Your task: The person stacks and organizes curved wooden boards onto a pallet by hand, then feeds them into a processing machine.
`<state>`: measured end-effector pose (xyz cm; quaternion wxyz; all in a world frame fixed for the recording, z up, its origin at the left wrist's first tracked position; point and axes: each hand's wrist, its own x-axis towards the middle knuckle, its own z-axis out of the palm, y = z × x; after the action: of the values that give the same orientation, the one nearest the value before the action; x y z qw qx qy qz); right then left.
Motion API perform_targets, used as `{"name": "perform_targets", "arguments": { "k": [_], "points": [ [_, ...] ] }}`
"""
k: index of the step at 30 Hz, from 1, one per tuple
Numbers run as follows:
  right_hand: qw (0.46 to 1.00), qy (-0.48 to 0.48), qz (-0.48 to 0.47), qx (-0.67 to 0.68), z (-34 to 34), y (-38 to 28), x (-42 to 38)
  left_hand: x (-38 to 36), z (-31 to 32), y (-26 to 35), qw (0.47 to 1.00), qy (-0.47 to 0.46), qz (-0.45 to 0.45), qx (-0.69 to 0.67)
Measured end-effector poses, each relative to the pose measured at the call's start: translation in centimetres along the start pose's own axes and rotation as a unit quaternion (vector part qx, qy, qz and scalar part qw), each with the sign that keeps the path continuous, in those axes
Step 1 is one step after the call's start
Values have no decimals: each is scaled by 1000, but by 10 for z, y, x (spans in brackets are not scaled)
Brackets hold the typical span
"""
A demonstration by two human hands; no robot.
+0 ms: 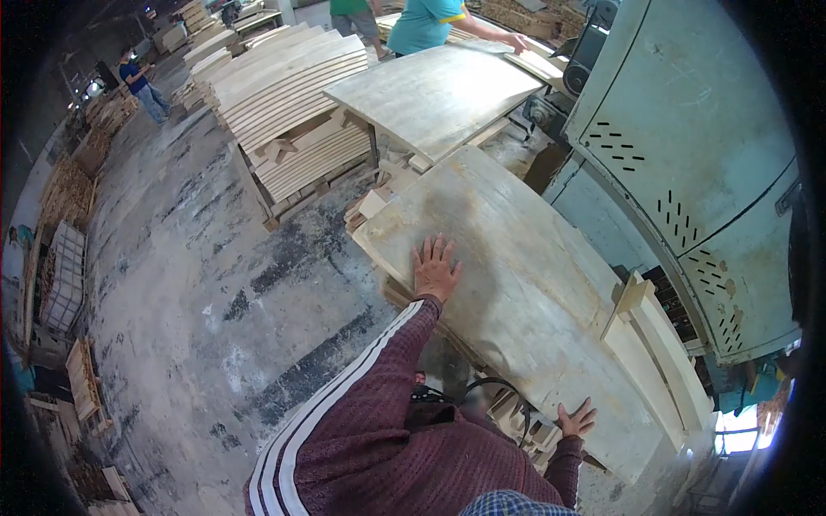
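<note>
A long, pale, stained board (pixel 516 249) lies flat in front of me. My left hand (pixel 437 270) rests palm down near its far left part, fingers spread, holding nothing. Close to the board's near edge, my right hand (pixel 576 419) also lies with its fingers apart and nothing in it. Along the right side of the board are light wooden strips (pixel 658 361), some way from my right hand. Beyond the far end stands another pale tabletop (pixel 439 95).
Stacks of curved wooden slats (pixel 292 77) stand at the upper left. A green metal machine cabinet (pixel 697 146) fills the right side. A co-worker in a teal shirt (pixel 422 26) reaches over the far tabletop. Another person (pixel 142 84) stands far left. Stained concrete floor (pixel 198 275) spreads at left.
</note>
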<state>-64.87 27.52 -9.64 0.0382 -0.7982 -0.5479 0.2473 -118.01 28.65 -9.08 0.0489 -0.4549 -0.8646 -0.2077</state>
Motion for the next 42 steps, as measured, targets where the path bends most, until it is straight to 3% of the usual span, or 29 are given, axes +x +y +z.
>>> {"name": "perform_targets", "arguments": {
  "k": [21, 26, 36, 39, 42],
  "points": [
    [1000, -11, -17, -19, 5, 18, 11, -2, -1, 0, 1000, 13, 5, 0],
    [995, 36, -92, -15, 22, 39, 31, -1, -1, 0, 1000, 14, 7, -4],
    [1000, -9, -12, 6, 8, 12, 6, 0, 2, -4, 999, 27, 17, 9],
    [999, 22, -40, 2, 15, 19, 12, 1, 0, -3, 999, 26, 18, 14],
    [1000, -4, 15, -11, 4, -2, -5, 1, 0, -4, 999, 26, 17, 15]
  ]
}}
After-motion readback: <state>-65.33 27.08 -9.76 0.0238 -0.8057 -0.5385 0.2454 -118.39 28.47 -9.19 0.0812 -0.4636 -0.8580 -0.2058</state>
